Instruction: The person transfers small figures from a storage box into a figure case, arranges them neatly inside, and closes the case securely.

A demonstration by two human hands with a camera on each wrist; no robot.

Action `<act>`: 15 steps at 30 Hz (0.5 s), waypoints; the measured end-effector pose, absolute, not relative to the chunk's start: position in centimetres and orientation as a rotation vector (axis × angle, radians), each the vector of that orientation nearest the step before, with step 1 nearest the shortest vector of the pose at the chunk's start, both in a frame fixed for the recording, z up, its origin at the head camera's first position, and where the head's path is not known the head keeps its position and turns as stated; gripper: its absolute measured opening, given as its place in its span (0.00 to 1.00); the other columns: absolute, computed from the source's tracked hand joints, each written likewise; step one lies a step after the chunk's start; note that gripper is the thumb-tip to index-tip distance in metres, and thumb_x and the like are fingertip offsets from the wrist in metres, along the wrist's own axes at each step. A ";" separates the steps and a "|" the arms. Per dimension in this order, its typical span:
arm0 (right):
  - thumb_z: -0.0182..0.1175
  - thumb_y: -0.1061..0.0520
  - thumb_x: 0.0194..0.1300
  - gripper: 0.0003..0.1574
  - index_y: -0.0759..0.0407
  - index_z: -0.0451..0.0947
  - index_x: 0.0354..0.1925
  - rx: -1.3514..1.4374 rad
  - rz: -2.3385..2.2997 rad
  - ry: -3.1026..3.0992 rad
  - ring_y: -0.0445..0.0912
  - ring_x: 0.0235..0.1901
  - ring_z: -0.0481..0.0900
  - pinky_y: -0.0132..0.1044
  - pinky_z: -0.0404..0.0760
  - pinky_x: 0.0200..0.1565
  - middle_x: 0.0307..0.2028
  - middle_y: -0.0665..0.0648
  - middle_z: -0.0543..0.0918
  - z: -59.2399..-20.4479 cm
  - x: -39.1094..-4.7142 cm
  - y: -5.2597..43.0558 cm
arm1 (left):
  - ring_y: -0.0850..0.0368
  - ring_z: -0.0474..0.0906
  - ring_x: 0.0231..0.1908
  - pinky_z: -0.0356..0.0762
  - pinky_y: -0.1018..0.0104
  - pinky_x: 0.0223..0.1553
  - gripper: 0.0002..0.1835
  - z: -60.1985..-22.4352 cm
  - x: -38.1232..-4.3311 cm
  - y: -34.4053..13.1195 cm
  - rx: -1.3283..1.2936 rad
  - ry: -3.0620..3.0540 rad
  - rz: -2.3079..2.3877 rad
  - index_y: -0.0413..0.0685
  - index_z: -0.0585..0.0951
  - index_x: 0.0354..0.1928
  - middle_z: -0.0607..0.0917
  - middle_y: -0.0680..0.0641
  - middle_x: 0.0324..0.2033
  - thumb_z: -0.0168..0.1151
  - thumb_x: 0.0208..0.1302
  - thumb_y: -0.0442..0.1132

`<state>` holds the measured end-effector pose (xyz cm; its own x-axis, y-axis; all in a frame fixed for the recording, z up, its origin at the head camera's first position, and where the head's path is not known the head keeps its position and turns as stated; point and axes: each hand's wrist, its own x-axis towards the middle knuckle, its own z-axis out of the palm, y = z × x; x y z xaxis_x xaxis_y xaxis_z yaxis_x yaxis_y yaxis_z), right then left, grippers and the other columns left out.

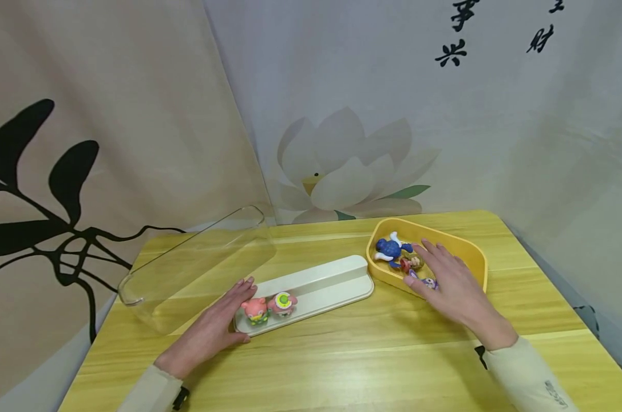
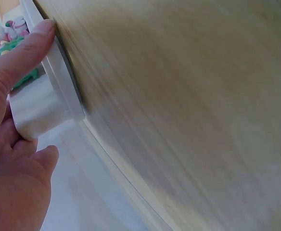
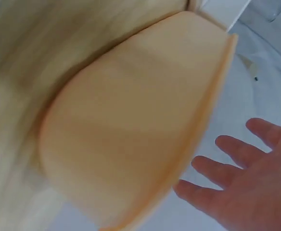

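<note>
Currently, the left hand grips the left end of the white tray, its thumb on the near edge and its fingers at the far side. On the tray, close to that hand, two figures stand side by side: a pink one and, just right of it, one with a green-and-yellow top. The right hand is over the yellow bin, fingers spread and apart, with nothing in its grasp; whether a fingertip touches a toy I cannot tell. Inside the bin lie a blue toy, a brown-haired doll and a purple toy, partly hidden. Left of the tray, a clear cover lies on the wooden table. Behind hangs a printed cloth.
</note>
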<state>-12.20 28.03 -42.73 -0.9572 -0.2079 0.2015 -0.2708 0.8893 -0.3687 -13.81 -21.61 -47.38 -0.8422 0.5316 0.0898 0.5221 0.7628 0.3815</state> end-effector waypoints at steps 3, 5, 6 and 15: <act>0.54 0.32 0.76 0.49 0.61 0.60 0.79 0.342 0.615 -2.935 0.74 0.75 0.54 0.74 0.56 0.70 0.78 0.71 0.57 -43.2 -12.4 28.9 | 0.43 0.57 0.77 0.68 0.46 0.70 0.56 -47.4 -13.8 -21.6 0.894 2.938 0.628 0.40 0.66 0.77 0.58 0.45 0.80 0.86 0.45 0.38; 0.53 0.33 0.77 0.48 0.61 0.60 0.79 0.334 0.618 -2.951 0.75 0.74 0.54 0.73 0.56 0.71 0.77 0.72 0.57 -43.6 -12.6 29.4 | 0.43 0.57 0.77 0.68 0.46 0.69 0.56 -47.4 -13.8 -21.6 0.902 2.940 0.632 0.40 0.66 0.77 0.58 0.45 0.80 0.86 0.45 0.38; 0.53 0.33 0.77 0.48 0.62 0.60 0.79 0.328 0.621 -2.958 0.76 0.74 0.54 0.73 0.56 0.71 0.77 0.73 0.57 -43.7 -12.6 29.6 | 0.43 0.57 0.77 0.68 0.46 0.69 0.56 -47.4 -13.7 -21.6 0.904 2.941 0.633 0.41 0.66 0.77 0.58 0.45 0.80 0.86 0.45 0.38; 0.48 0.31 0.79 0.48 0.62 0.58 0.79 0.278 0.617 -3.050 0.75 0.73 0.56 0.73 0.59 0.69 0.75 0.76 0.60 -44.5 -13.5 31.2 | 0.43 0.57 0.77 0.70 0.46 0.68 0.56 -47.5 -13.7 -21.6 0.909 2.943 0.623 0.41 0.65 0.78 0.58 0.45 0.80 0.86 0.45 0.39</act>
